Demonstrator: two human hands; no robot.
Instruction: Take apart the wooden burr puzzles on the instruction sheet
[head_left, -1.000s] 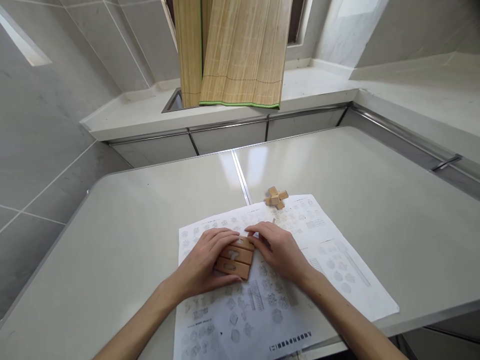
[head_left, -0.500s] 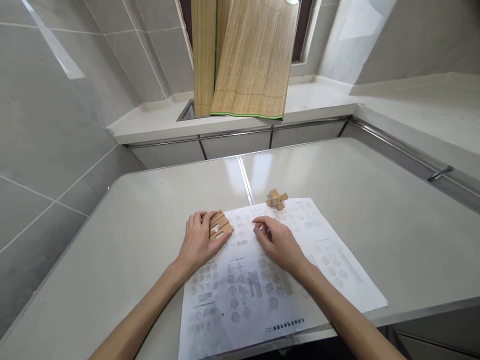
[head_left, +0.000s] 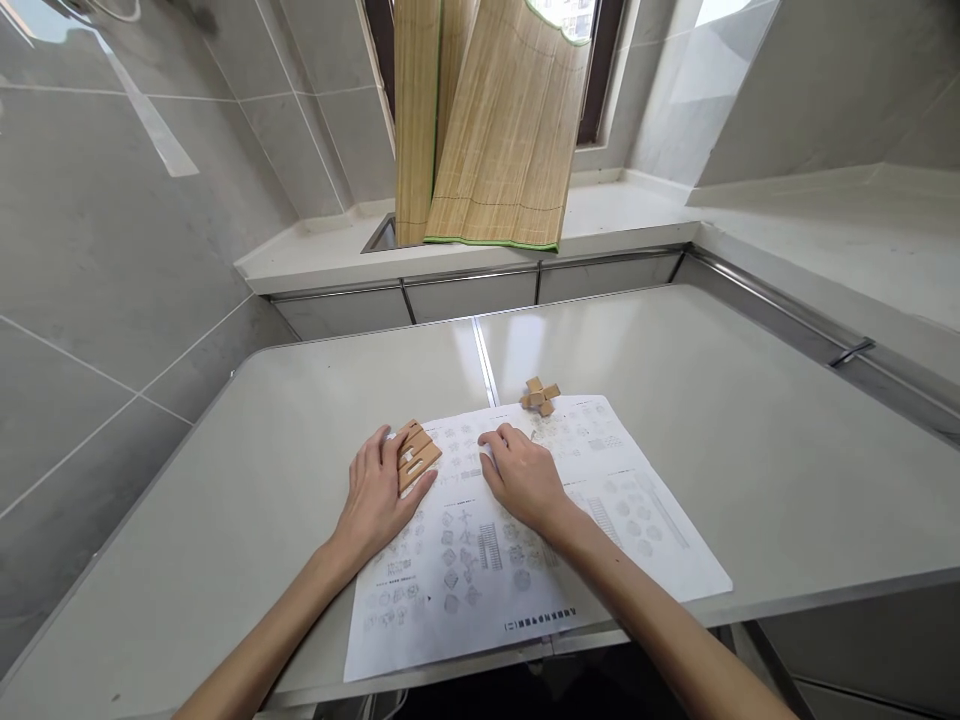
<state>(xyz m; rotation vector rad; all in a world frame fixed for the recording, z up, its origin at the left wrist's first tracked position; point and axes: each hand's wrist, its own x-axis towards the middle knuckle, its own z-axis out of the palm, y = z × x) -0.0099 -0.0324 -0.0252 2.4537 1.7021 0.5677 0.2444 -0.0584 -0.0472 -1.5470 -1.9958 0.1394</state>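
Observation:
A group of flat, notched wooden puzzle pieces [head_left: 418, 456] lies side by side at the left edge of a printed instruction sheet [head_left: 517, 600]. My left hand [head_left: 375, 490] rests on the left of them, fingertips touching their edge and the thumb stretched out just below, apart from them. Over the middle of the sheet is my right hand [head_left: 523, 472], its fingers loosely bent, thumb apart and nothing visible in its grasp. An interlocked wooden burr puzzle [head_left: 540, 397] sits at the sheet's far edge, beyond my right hand.
The pale table [head_left: 637, 370] has a metal seam [head_left: 484, 362] across it. Behind it runs a white ledge [head_left: 600, 225] with a bamboo mat [head_left: 502, 140] hanging before the window. Grey tiled wall [head_left: 150, 250] borders the left side.
My left thumb has moved off the wooden pieces, and its fingers have loosened. My right hand has shifted slightly left, its fingers a little less curled. The camera view has shifted slightly.

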